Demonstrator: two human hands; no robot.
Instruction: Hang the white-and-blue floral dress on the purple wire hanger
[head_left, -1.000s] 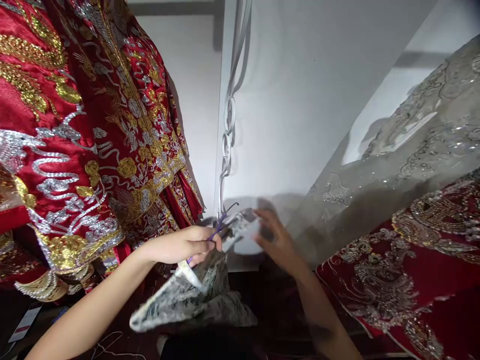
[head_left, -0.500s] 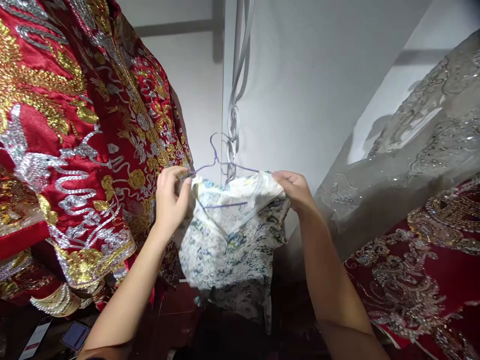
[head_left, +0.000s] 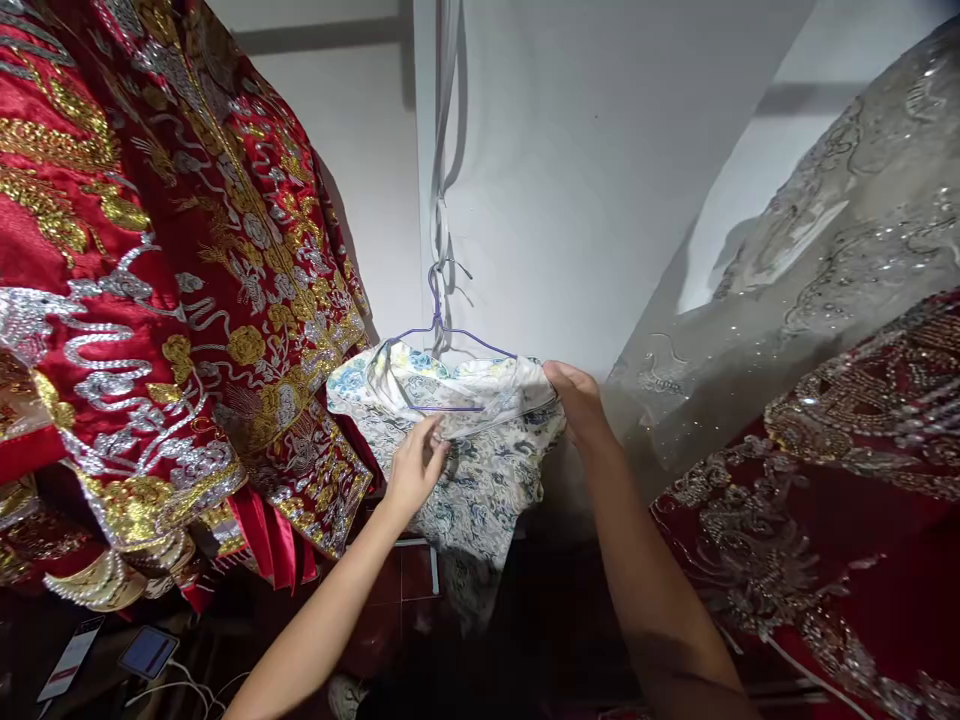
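A floral garment (head_left: 480, 500), white with blue, yellow and dark print, hangs on a thin purple hanger (head_left: 472, 338). My left hand (head_left: 416, 468) is at the front of its neckline, thumb and fingers pinched on the cloth near the collar edge. With my right hand (head_left: 576, 395) I grip the garment's right shoulder, by the end of the hanger; the fingertips are partly hidden behind the cloth. The hanger's hook stands upright against a white cord (head_left: 442, 215) on the wall, and whether it hangs from it I cannot tell.
On the left hangs a red jacket (head_left: 247, 250) with gold and silver embroidery. A beaded sheer gown (head_left: 810, 270) and a dark red beaded dress (head_left: 840, 560) hang at right. Below left lie a phone (head_left: 71, 660) and a small screen device (head_left: 148, 652) with a white cable.
My left hand has left the garment's left shoulder and moved down and right to the neckline. The left shoulder now lies spread over the hanger. My right hand keeps its hold.
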